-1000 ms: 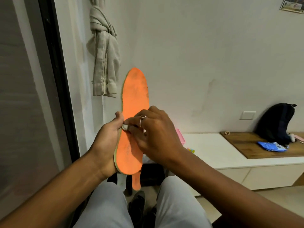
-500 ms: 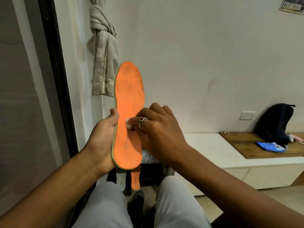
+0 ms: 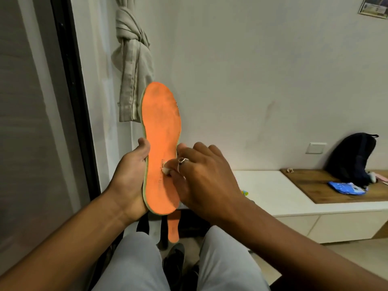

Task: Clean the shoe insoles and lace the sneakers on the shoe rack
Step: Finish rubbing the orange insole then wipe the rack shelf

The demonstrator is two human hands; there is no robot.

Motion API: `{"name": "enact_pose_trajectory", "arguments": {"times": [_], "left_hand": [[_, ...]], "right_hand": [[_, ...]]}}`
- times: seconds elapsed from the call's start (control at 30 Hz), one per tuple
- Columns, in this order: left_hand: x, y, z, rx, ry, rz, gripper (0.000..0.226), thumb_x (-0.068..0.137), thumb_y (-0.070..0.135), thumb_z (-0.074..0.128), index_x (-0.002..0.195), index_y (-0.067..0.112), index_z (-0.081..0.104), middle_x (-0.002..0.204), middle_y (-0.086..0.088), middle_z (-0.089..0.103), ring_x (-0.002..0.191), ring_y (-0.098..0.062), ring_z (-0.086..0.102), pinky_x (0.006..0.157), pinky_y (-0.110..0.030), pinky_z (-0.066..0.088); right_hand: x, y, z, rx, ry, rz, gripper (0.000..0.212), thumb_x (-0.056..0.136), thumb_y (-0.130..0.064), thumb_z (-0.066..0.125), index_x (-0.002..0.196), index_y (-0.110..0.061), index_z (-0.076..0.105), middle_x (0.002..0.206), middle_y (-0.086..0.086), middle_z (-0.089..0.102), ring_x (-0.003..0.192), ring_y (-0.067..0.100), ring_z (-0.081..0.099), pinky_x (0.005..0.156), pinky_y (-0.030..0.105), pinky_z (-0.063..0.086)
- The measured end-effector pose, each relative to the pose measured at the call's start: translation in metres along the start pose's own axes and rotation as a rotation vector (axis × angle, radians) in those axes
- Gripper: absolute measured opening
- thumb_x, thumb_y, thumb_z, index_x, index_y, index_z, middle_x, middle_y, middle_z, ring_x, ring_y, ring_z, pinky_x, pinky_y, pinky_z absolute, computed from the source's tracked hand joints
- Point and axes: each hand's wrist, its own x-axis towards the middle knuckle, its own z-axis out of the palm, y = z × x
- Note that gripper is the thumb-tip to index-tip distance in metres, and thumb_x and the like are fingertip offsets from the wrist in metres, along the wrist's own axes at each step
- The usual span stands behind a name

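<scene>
As L hand point(image 3: 128, 181) grips, flat insole point(image 3: 161, 131), wad point(image 3: 165, 170)

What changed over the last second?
The orange insole swung its toe leftward and turned its face more to the camera; the white wipe slid a little toward the heel. Unchanged: left hand grips the insole's edge, right hand pinches the wipe.

A: A home, surely, and a lived-in room at that.
B: Going by what?
A: By the knotted beige fabric curtain point(image 3: 132, 66) hung beside a dark-framed sliding glass door point(image 3: 69, 101), and a low white bench cabinet point(image 3: 273, 192) along the plain pale painted wall point(image 3: 252, 59).
B: Also by the slumped dark navy backpack point(image 3: 352, 156) and blue printed plastic packet point(image 3: 346, 187) on its brown wooden top point(image 3: 310, 183), near a white wall switch plate point(image 3: 316, 148) — plus a small framed picture point(image 3: 373, 7) up high.
</scene>
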Motion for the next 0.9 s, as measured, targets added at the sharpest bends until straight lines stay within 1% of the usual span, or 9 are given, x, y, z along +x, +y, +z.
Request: {"name": "enact_pose_trajectory", "arguments": {"times": [0.13, 0.27, 0.33, 0.4, 0.47, 0.57, 0.7, 0.83, 0.9], "left_hand": [[0.001, 0.0, 0.001, -0.01, 0.052, 0.021, 0.069, 0.103, 0.06, 0.022, 0.122, 0.012, 0.067, 0.119, -0.009, 0.074, 0.096, -0.025, 0.074, 0.077, -0.039, 0.063], [0.005, 0.003, -0.001, -0.064, 0.103, 0.059, 0.068, 0.104, 0.061, 0.019, 0.128, 0.016, 0.064, 0.124, -0.004, 0.072, 0.115, -0.028, 0.069, 0.091, -0.048, 0.049], [0.004, 0.003, 0.0, -0.064, 0.093, 0.061, 0.07, 0.104, 0.062, 0.019, 0.125, 0.017, 0.068, 0.124, -0.005, 0.072, 0.114, -0.028, 0.069, 0.087, -0.047, 0.052], [0.002, 0.003, 0.0, -0.052, 0.053, 0.033, 0.076, 0.103, 0.063, 0.019, 0.111, 0.016, 0.078, 0.117, -0.008, 0.075, 0.098, -0.026, 0.074, 0.076, -0.041, 0.061], [0.002, 0.001, 0.0, -0.04, 0.045, 0.03, 0.077, 0.102, 0.064, 0.019, 0.109, 0.016, 0.079, 0.115, -0.008, 0.075, 0.086, -0.023, 0.074, 0.07, -0.039, 0.063], [0.004, 0.002, -0.002, -0.076, 0.069, 0.049, 0.074, 0.103, 0.063, 0.018, 0.12, 0.018, 0.074, 0.115, -0.007, 0.075, 0.102, -0.028, 0.074, 0.078, -0.046, 0.06], [0.007, 0.004, -0.001, -0.123, 0.101, 0.089, 0.067, 0.104, 0.062, 0.02, 0.128, 0.019, 0.065, 0.125, -0.004, 0.071, 0.114, -0.03, 0.069, 0.067, -0.048, 0.062], [0.004, 0.002, 0.001, -0.075, 0.059, 0.039, 0.078, 0.102, 0.066, 0.017, 0.106, 0.016, 0.078, 0.109, -0.009, 0.077, 0.1, -0.029, 0.075, 0.075, -0.046, 0.062], [0.003, 0.003, 0.0, -0.092, 0.06, 0.048, 0.079, 0.102, 0.065, 0.018, 0.106, 0.016, 0.08, 0.104, -0.009, 0.078, 0.098, -0.029, 0.075, 0.08, -0.047, 0.057]], "right_hand": [[-0.004, -0.013, 0.005, 0.016, -0.039, 0.036, 0.021, 0.092, -0.033, 0.056, 0.089, -0.024, 0.075, 0.091, -0.004, 0.066, 0.085, 0.02, 0.052, 0.073, 0.033, 0.035], [-0.028, -0.026, -0.006, 0.132, -0.137, -0.025, 0.025, 0.094, -0.033, 0.051, 0.095, -0.024, 0.075, 0.089, -0.004, 0.067, 0.082, 0.017, 0.05, 0.074, 0.035, 0.039], [-0.026, -0.019, -0.004, 0.126, -0.115, -0.028, 0.026, 0.094, -0.034, 0.051, 0.095, -0.025, 0.076, 0.09, -0.005, 0.067, 0.082, 0.017, 0.05, 0.073, 0.036, 0.039], [-0.014, -0.009, 0.0, 0.098, -0.055, 0.012, 0.027, 0.094, -0.035, 0.051, 0.095, -0.024, 0.076, 0.093, -0.005, 0.068, 0.084, 0.017, 0.052, 0.074, 0.036, 0.04], [-0.005, -0.004, 0.003, 0.096, -0.027, 0.061, 0.031, 0.094, -0.035, 0.048, 0.095, -0.023, 0.077, 0.094, -0.005, 0.07, 0.084, 0.017, 0.052, 0.074, 0.037, 0.041], [-0.016, -0.014, 0.004, 0.145, -0.071, 0.048, 0.029, 0.095, -0.033, 0.049, 0.097, -0.023, 0.076, 0.093, -0.004, 0.069, 0.083, 0.016, 0.052, 0.074, 0.038, 0.043], [-0.034, -0.024, -0.002, 0.243, -0.101, -0.026, 0.023, 0.095, -0.029, 0.056, 0.102, -0.022, 0.077, 0.094, -0.003, 0.07, 0.083, 0.019, 0.054, 0.073, 0.039, 0.043], [-0.011, -0.011, 0.002, 0.211, 0.016, 0.035, 0.021, 0.092, -0.03, 0.06, 0.102, -0.023, 0.077, 0.095, -0.004, 0.07, 0.085, 0.015, 0.052, 0.072, 0.037, 0.043], [-0.013, -0.02, 0.003, 0.248, -0.013, 0.027, 0.021, 0.092, -0.03, 0.06, 0.102, -0.022, 0.078, 0.095, -0.004, 0.071, 0.085, 0.014, 0.052, 0.073, 0.036, 0.043]]}}
